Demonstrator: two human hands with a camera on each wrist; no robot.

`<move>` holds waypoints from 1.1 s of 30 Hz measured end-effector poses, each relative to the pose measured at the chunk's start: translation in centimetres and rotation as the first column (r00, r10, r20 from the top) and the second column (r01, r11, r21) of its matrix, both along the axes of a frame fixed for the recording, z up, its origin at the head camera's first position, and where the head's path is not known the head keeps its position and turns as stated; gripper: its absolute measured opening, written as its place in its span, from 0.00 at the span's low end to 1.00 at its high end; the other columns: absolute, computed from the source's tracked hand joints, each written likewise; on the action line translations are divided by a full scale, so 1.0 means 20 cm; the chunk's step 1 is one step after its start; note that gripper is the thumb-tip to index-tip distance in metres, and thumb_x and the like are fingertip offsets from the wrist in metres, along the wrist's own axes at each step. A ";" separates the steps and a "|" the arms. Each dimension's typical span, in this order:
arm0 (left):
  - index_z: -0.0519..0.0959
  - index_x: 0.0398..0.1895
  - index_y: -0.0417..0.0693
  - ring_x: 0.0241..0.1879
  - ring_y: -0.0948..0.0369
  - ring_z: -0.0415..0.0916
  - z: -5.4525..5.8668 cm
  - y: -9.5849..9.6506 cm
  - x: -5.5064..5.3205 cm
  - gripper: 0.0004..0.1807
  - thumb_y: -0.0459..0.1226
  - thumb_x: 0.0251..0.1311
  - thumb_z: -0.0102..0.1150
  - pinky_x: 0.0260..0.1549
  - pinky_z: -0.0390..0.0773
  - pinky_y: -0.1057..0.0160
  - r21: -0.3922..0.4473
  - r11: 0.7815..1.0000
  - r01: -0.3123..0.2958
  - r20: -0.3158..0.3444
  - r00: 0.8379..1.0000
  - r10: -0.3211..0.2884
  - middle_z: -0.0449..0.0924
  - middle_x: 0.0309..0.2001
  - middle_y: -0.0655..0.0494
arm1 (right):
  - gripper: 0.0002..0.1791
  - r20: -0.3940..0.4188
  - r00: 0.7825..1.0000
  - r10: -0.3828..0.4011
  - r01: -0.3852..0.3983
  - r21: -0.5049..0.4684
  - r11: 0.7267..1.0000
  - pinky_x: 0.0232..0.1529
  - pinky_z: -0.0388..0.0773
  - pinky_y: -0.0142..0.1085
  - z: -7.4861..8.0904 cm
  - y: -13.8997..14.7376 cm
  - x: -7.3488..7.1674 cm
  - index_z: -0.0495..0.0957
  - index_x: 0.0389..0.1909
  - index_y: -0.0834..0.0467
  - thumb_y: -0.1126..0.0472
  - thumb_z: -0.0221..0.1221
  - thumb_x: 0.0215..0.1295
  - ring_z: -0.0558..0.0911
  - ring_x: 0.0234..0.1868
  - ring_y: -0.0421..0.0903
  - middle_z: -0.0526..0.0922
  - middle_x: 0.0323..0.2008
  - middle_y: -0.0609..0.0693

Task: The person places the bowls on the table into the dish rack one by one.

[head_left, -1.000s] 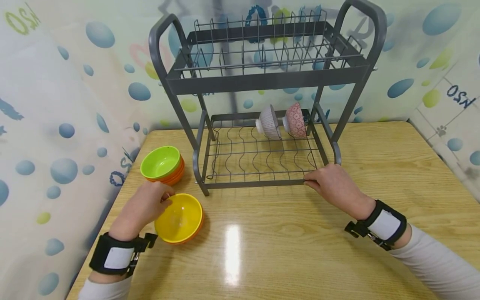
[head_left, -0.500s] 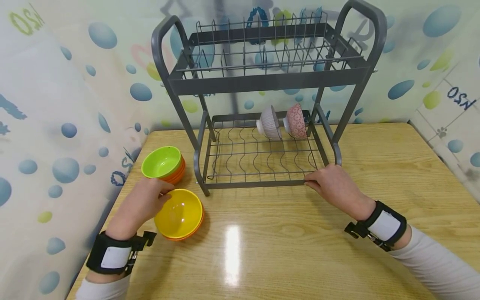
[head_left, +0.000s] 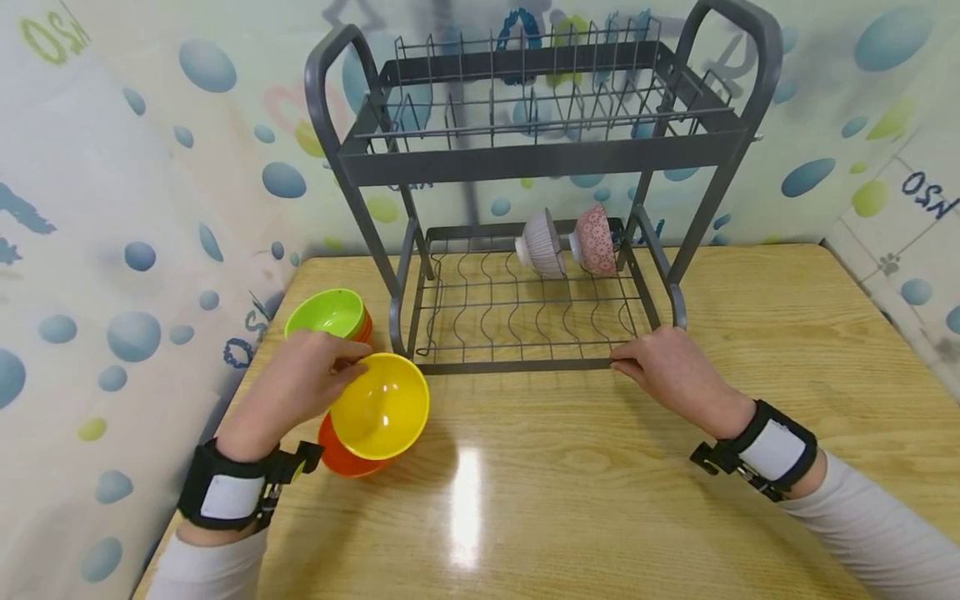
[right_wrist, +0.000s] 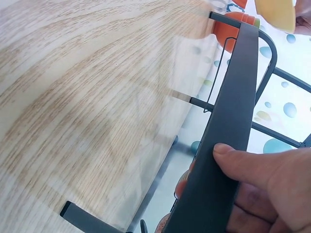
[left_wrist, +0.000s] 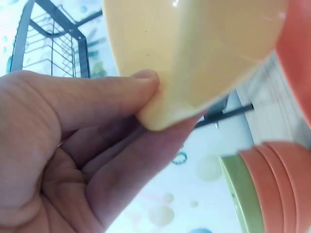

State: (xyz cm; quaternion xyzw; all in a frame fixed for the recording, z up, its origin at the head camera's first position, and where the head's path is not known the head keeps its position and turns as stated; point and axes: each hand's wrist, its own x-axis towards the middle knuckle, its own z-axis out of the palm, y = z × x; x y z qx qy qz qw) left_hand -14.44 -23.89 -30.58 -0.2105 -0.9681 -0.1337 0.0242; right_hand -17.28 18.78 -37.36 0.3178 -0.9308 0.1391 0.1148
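My left hand (head_left: 300, 383) pinches the rim of a yellow bowl (head_left: 382, 408) between thumb and fingers, tilted and raised above an orange bowl (head_left: 347, 454) on the table. In the left wrist view the thumb presses the inside of the yellow bowl (left_wrist: 194, 43). Just behind that hand stands a stack with a green bowl (head_left: 326, 312) on top of orange ones. My right hand (head_left: 671, 371) grips the front bar of the dish rack's lower tier (head_left: 517, 365), thumb on its outer face in the right wrist view.
The grey two-tier dish rack (head_left: 540, 162) stands against the patterned wall. On its lower tier, a striped bowl (head_left: 542, 244) and a pink floral bowl (head_left: 596, 242) lean on edge toward the back right. The wooden table (head_left: 570, 492) extends in front and to the right.
The left hand has lifted the yellow bowl off the orange bowl and moved it up and right, exposing the orange one. The right hand keeps its hold on the rack.
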 end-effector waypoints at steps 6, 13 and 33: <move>0.87 0.40 0.44 0.25 0.62 0.72 0.03 0.10 -0.04 0.09 0.31 0.54 0.66 0.28 0.80 0.69 0.052 0.997 0.060 0.040 0.997 -0.062 0.84 0.31 0.52 | 0.05 0.007 1.000 0.000 0.000 0.002 1.000 0.28 0.82 0.40 0.01 0.00 -0.01 0.87 0.32 0.59 0.64 0.67 0.54 0.84 0.25 0.43 0.87 0.27 0.51; 0.87 0.43 0.47 0.25 0.65 0.75 0.06 0.19 -0.07 0.11 0.32 0.56 0.65 0.29 0.80 0.70 0.086 0.987 0.139 0.050 0.988 -0.143 0.87 0.33 0.54 | 0.03 0.068 0.997 0.021 -0.024 0.045 0.999 0.27 0.81 0.37 0.05 -0.01 -0.02 0.86 0.30 0.58 0.64 0.67 0.55 0.82 0.24 0.40 0.86 0.25 0.49; 0.85 0.46 0.48 0.24 0.67 0.74 0.06 0.35 -0.13 0.12 0.33 0.58 0.63 0.26 0.78 0.73 0.150 0.954 0.259 0.136 0.950 -0.280 0.86 0.34 0.56 | 0.26 -0.316 0.771 0.553 -0.574 0.034 0.818 0.53 0.79 0.40 0.30 -0.35 0.14 0.80 0.52 0.58 0.57 0.71 0.50 0.81 0.53 0.46 0.83 0.52 0.50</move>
